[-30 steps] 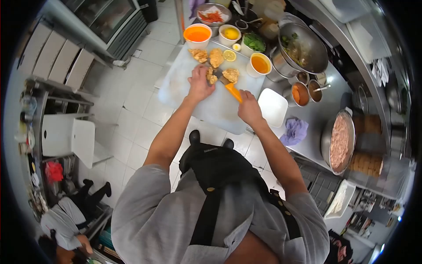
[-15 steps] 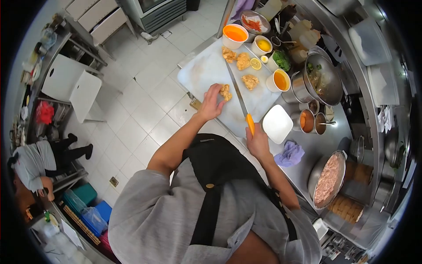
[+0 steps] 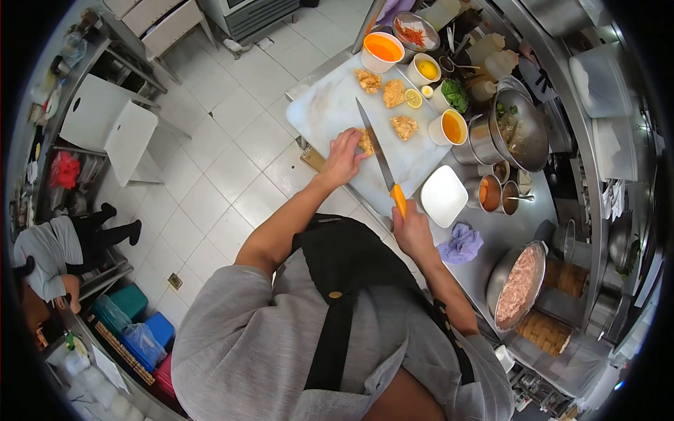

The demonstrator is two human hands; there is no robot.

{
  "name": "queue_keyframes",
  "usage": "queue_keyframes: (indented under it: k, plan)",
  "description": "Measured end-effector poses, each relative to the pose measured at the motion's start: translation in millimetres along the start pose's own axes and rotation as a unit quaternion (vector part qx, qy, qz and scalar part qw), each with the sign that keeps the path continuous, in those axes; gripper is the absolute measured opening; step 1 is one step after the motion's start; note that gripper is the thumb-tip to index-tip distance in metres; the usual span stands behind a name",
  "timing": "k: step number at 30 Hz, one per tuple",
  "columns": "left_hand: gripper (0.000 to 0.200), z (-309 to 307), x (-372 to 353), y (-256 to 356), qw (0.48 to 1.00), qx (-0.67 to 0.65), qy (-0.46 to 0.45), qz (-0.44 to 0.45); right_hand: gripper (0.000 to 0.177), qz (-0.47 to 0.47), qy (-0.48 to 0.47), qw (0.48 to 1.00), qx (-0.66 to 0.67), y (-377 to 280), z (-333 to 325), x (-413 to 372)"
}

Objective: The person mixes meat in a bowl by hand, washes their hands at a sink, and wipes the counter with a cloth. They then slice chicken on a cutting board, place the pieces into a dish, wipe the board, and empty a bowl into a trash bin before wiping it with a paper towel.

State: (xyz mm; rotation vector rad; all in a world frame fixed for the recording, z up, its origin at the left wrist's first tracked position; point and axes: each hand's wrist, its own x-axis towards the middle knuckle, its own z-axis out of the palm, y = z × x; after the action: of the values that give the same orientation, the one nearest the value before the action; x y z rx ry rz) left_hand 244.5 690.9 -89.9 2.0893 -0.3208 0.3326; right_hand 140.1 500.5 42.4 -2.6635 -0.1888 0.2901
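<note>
My right hand [image 3: 414, 233] is wrapped round the orange handle of a long kitchen knife [image 3: 379, 154]. Its blade points away across the white cutting board [image 3: 316, 105], close beside a golden fried piece [image 3: 366, 143]. Over that piece, my left hand [image 3: 342, 158] curls its fingers and holds it on the board, partly hiding it. Several more golden fried pieces [image 3: 404, 127] lie farther up the board, with a cut lemon half [image 3: 413, 98] beside them. Just right of the knife handle stands a white square dish [image 3: 444, 196].
Tubs of orange sauce [image 3: 383, 48], yellow liquid [image 3: 426, 69] and green leaves [image 3: 454, 95] line the board's right side. A purple cloth [image 3: 461, 243] and a metal bowl of pale pink minced meat [image 3: 517, 284] sit nearer. Another person [image 3: 60, 245] is at the far left.
My left hand has shifted slightly right, its fingers now farther over the fried piece. The knife blade has swung a little left and now lies right beside that piece.
</note>
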Motion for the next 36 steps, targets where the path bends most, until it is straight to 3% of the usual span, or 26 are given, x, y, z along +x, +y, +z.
queue_keyframes:
  k: [10,16,23,27,29,31,36]
  plan:
    - [0.054,2.7,4.5,-0.3,1.0,0.019,0.0,0.002,0.029,0.059,-0.027,0.998,-0.02,-5.2,3.7,-0.4]
    - [0.055,4.5,4.7,-1.0,0.999,0.035,-0.014,-0.004,0.032,0.033,-0.079,0.994,-0.064,-4.4,-17.1,9.5]
    - [0.053,10.5,6.8,3.9,0.998,0.06,-0.004,-0.027,0.033,0.024,-0.061,0.997,-0.029,5.7,33.4,69.0]
    - [0.052,8.5,9.0,5.2,0.997,0.082,0.002,-0.011,0.03,0.065,-0.088,0.992,-0.054,17.0,15.9,13.5]
    - [0.053,8.4,6.3,6.5,0.997,0.075,0.002,-0.002,0.031,0.074,-0.087,0.993,-0.044,31.7,42.5,19.2]
    - [0.054,10.4,6.9,5.2,0.997,0.08,-0.013,0.009,0.034,-0.004,-0.034,0.999,0.018,40.5,68.0,54.9]
    - [0.061,-12.2,31.6,27.3,0.992,0.114,-0.055,-0.005,0.03,0.046,0.001,0.998,0.054,14.4,-12.3,39.4]
